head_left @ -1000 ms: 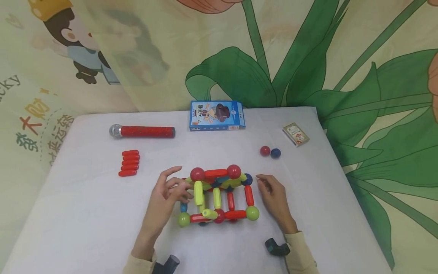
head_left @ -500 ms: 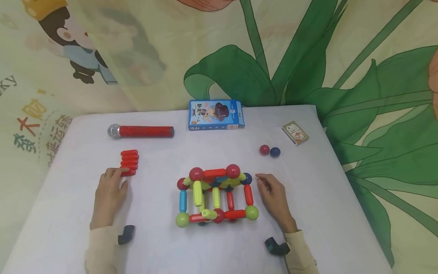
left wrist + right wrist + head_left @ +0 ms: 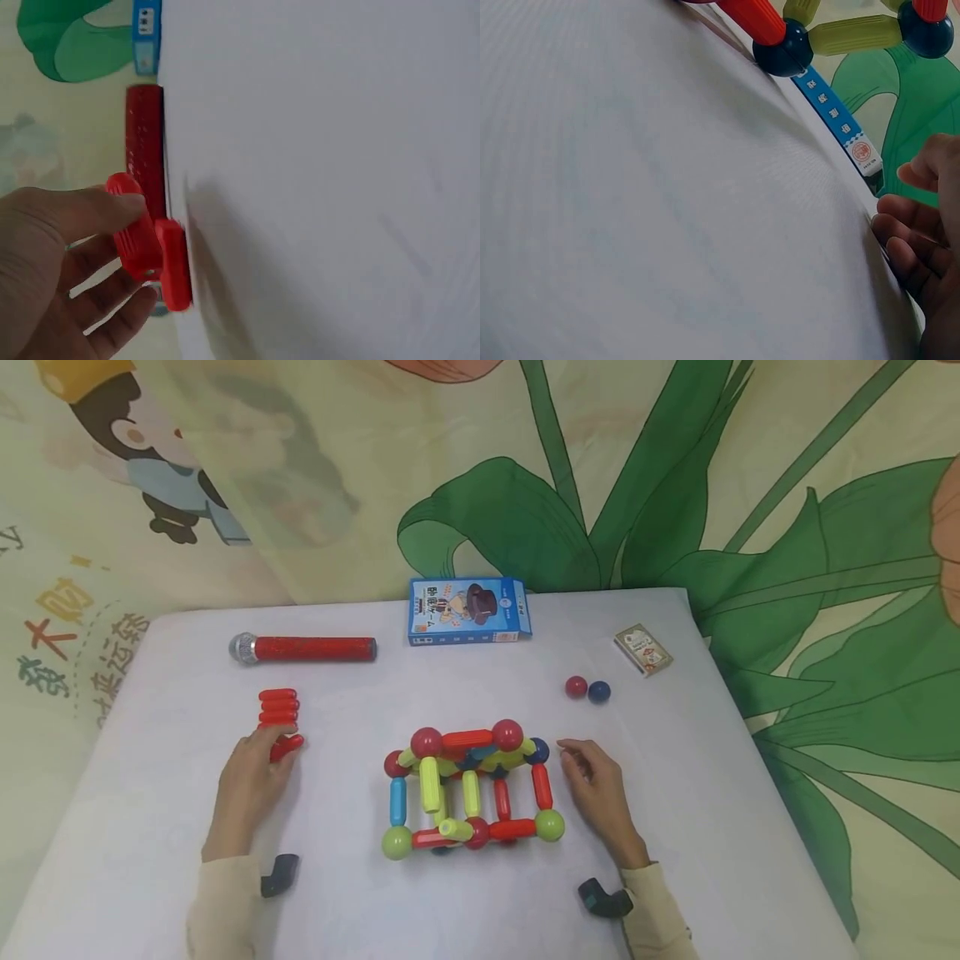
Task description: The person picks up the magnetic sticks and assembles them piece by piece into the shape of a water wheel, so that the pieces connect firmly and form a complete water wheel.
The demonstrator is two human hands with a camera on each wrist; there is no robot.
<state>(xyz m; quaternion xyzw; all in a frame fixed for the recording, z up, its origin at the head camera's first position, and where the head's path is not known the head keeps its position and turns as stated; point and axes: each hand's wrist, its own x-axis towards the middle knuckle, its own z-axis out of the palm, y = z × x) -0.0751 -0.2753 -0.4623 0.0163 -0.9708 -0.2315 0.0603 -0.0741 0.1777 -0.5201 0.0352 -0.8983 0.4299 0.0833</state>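
Note:
My left hand (image 3: 253, 777) pinches a red rod (image 3: 136, 236) between thumb and fingers, at the near end of a row of red rods (image 3: 278, 705). In the left wrist view the held rod is tilted, and another red rod (image 3: 175, 266) stands close beside it. A structure of colored rods and balls (image 3: 471, 783) sits mid-table, with red, yellow-green and blue rods joined at red, green and dark blue balls. My right hand (image 3: 600, 789) rests on the table just right of the structure, fingers loosely curled around nothing.
A loose red ball (image 3: 576, 687) and blue ball (image 3: 599, 692) lie behind the right hand. Farther back are a red microphone-shaped tube (image 3: 315, 649), a blue box (image 3: 468, 611) and a small card box (image 3: 643, 649). A patterned cloth (image 3: 315, 460) hangs behind the table.
My left hand left the structure and moved left to the red rods. It now grips the nearest rod, turned slightly out of the row. The right hand stayed put.

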